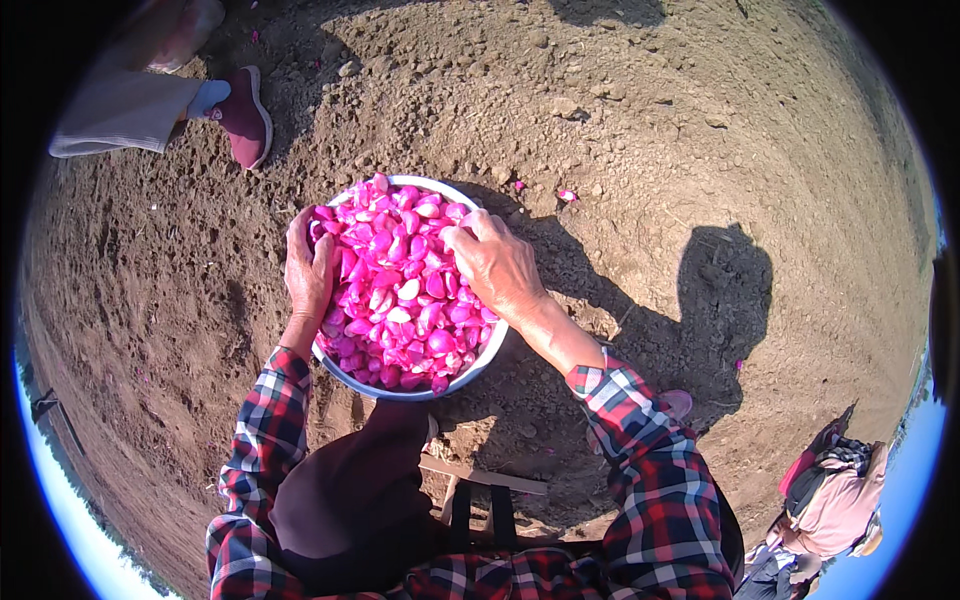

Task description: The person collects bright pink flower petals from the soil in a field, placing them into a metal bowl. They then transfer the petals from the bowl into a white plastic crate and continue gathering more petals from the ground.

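A round, pale basin [487, 357] is heaped with bright pink pieces [400, 290] that look like garlic cloves. Their tips and some sides are paler. My left hand [308, 272] is closed on the basin's left rim, with its thumb against the cloves. On the opposite side, my right hand [497, 262] is curled over the right rim with its fingertips at the cloves; part of its grip is hidden. The basin is in front of my dark-trousered leg [345, 495].
Rough brown soil [600, 130] surrounds me, with a few pink bits [567, 195] on it. A person's maroon shoe [243, 118] is at the far left. Another person in pink clothing [835, 510] is at the lower right. A wooden slat [485, 473] lies below the basin.
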